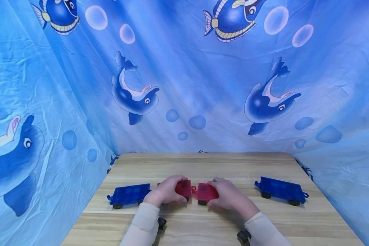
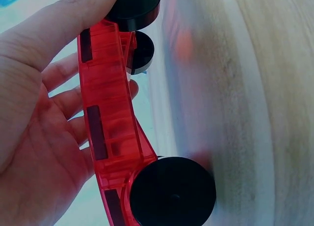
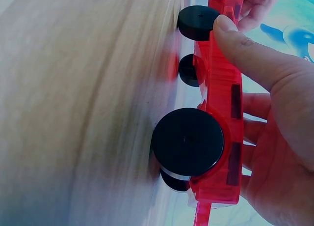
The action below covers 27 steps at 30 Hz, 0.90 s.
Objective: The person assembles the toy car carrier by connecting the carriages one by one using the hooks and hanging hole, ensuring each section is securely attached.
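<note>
Near the middle of the table, two translucent red toy train cars with black wheels stand end to end. My left hand (image 1: 167,190) grips the left red car (image 1: 184,188), its thumb along the near side and its fingers behind. The right red car (image 1: 206,192) is held by my right hand (image 1: 229,194) in the same way. Between them a red hook (image 1: 194,189) meets the left car's end; whether it is latched cannot be told. In the left wrist view, dark strips show along the left car's side (image 2: 110,98). Both hands hide parts of the cars.
A blue train car (image 1: 132,194) stands just left of my left hand, close to the left red car's far end. Another blue car (image 1: 281,189) with end hooks stands apart at the right. A sea-print cloth (image 1: 184,85) hangs behind the wooden table (image 1: 209,162) and along its sides.
</note>
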Motion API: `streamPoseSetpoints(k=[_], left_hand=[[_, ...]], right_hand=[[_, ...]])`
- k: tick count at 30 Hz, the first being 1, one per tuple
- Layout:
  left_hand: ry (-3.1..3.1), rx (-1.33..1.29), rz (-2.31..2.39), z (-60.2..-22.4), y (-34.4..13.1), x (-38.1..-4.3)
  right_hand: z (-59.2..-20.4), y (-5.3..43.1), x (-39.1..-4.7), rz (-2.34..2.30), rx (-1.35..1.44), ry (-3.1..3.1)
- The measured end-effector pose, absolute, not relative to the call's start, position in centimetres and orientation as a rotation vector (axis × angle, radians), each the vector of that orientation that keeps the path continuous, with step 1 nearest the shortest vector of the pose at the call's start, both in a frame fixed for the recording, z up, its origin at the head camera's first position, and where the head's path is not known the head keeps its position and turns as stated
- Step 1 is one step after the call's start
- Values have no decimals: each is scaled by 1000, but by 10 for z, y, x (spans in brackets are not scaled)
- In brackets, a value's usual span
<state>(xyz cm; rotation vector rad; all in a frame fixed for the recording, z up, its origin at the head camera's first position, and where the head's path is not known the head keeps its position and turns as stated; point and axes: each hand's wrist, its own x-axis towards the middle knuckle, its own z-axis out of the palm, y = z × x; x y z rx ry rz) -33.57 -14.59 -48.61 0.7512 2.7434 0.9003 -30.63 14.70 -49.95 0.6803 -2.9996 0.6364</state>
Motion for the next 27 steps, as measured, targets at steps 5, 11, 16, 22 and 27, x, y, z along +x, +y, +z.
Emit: streamPoseSetpoints(k=[5, 11, 16, 22, 27], left_hand=[[2746, 729, 889, -486, -147, -336], [2738, 731, 885, -486, -148, -336], [2732, 753, 883, -487, -148, -337], [2712, 761, 875, -486, -148, -337], [2719, 788, 836, -487, -147, -336]], right_hand=[[-500, 147, -307, 645, 680, -2997], [-500, 148, -309, 655, 674, -3004], [-500, 149, -309, 675, 679, -3008], [-502, 153, -311, 670, 725, -2994], [-502, 154, -312, 696, 754, -2993]])
